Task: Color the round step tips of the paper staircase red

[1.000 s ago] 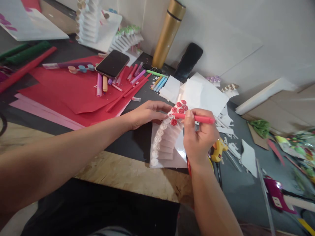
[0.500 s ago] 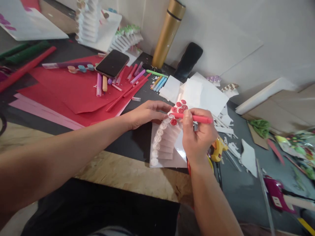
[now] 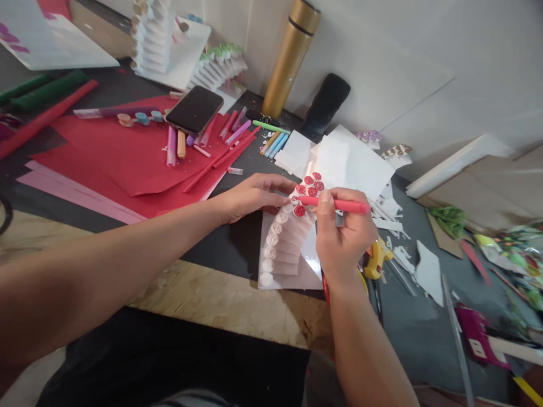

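Observation:
A white model of a curved staircase (image 3: 283, 249), built of folded paper steps, stands on a white board (image 3: 307, 277). Small rolled rosettes line its outer edge, white along the lower steps (image 3: 272, 239) and red near the top (image 3: 309, 180). My left hand (image 3: 257, 198) is closed at the upper left side, thumb and fingers against the model; the fingertips are partly hidden. In my right hand (image 3: 345, 232) a red felt-tip pen (image 3: 339, 204) is gripped between thumb and fingers. Its tip meets a partly coloured rosette (image 3: 294, 199) close to my left thumb.
Red sheets (image 3: 97, 152), a phone (image 3: 194, 109) and several markers (image 3: 237, 133) lie to the left. A gold flask (image 3: 291, 59) stands at the back. Right of the board are a yellow glue gun (image 3: 376, 257), paper scraps (image 3: 429, 274) and a magenta tool (image 3: 477, 333).
My right hand and the pen have shifted slightly to the right, the tip still at the same rosette. My left hand stays in place on the staircase.

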`<action>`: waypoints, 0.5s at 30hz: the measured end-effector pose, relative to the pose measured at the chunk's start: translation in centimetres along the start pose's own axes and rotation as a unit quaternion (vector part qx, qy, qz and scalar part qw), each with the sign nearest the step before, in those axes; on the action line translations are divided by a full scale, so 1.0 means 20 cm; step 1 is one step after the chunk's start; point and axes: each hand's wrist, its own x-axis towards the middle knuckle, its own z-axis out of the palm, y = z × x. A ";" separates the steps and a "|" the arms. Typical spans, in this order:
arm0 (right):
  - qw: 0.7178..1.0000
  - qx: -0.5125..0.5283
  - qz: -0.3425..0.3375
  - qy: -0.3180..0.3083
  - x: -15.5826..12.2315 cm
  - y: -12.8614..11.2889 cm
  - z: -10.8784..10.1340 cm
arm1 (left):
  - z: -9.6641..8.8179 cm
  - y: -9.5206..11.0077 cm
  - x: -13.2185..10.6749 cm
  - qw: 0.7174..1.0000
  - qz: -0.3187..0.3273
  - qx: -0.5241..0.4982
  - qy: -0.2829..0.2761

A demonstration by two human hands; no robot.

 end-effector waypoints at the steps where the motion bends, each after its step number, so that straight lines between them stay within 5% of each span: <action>1: 1.000 0.000 0.001 0.003 0.00 0.00 0.00 | 0.00 0.00 0.00 1.000 -0.001 0.000 0.001; 15: 1.000 0.003 0.010 0.008 0.00 0.00 0.00 | 0.00 0.00 0.00 1.000 -0.003 -0.002 0.006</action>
